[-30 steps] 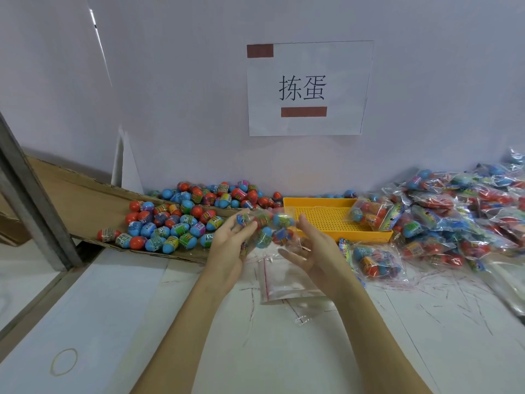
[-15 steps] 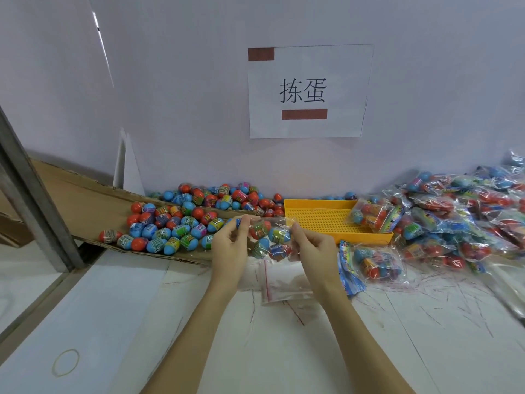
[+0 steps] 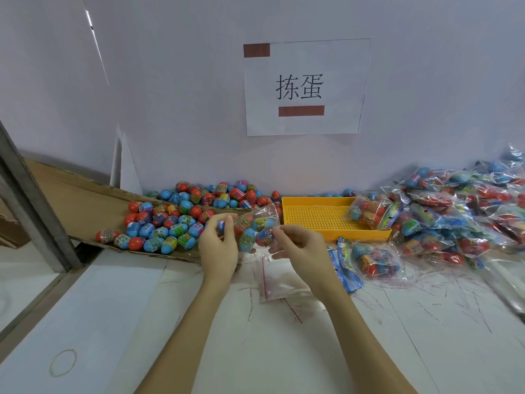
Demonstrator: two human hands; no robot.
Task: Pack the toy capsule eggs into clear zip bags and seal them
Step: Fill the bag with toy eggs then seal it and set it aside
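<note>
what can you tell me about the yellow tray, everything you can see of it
The yellow tray is a shallow rectangular basket that looks like plastic, with low solid walls and a floor of small grid holes. It lies flat on the white table against the back wall, right of the loose toy capsule eggs. A filled clear bag leans over its right end, partly inside; the rest of its floor is bare. Neither hand touches it.

The light is soft and even, a bit dim, with a bluish look. Shadows on the white tabletop (image 3: 369, 336) are faint. The clear packed bags (image 3: 454, 217) shine with small glints. Edges bend and look blurry.
</note>
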